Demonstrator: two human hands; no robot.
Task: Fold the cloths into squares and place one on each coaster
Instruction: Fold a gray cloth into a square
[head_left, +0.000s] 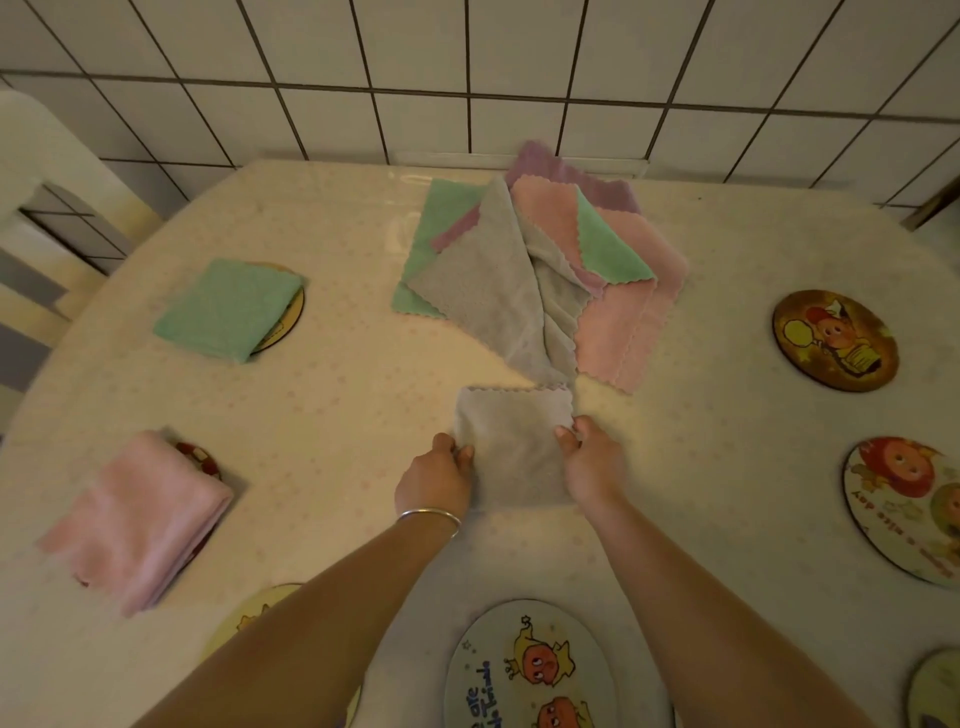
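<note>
A folded grey cloth (514, 441) lies on the table in front of me. My left hand (435, 480) grips its left edge and my right hand (592, 462) grips its right edge. Behind it sits a loose pile of cloths (545, 260) in grey, green, pink and purple. A folded green cloth (228, 309) covers a coaster (288, 327) at the far left. A folded pink cloth (140, 519) covers another coaster (200, 460) at the near left. Bare coasters lie at the far right (835, 340), the right edge (904, 509) and near me (530, 670).
The table (337, 415) wears a pale dotted cover and meets a tiled wall (467, 67) at the back. A white chair (47, 208) stands at the left. Two more coasters peek in, one at the bottom left (249, 613) and one at the bottom right (937, 688).
</note>
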